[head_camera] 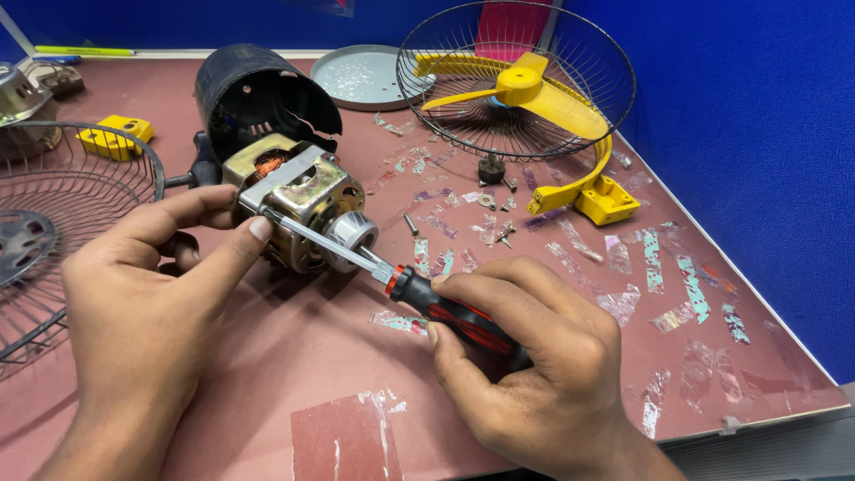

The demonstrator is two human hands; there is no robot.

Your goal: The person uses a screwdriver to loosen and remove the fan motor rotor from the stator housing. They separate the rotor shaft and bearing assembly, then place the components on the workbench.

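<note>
The right hand [534, 356] was clenched around the red-and-black handle of the screwdriver [445, 312], its steel shaft angled up to the near face of the fan motor [298, 200], tip set at the bracket's edge. The left hand [151, 276] steadied that motor, thumb pressed beside the blade's tip and fingers curled round the far side. Risky spot, that thumb: if the tip skated off the screw under pressure, it looked likely to jab straight into it, and the motor, resting loose on the worktop [294, 356], could have rolled. Behind the motor sat its black housing [258, 93], cracked open, and beyond that a grey round plate [361, 76]. To the motor's right lay loose screws [499, 223], easy to scatter, then the wire guard [517, 76] holding the yellow blade [525, 89]. To the motor's left, a second wire grille [62, 232] crowded the left forearm. Torn tape scraps [677, 285] littered the surface right of the motor.
</note>
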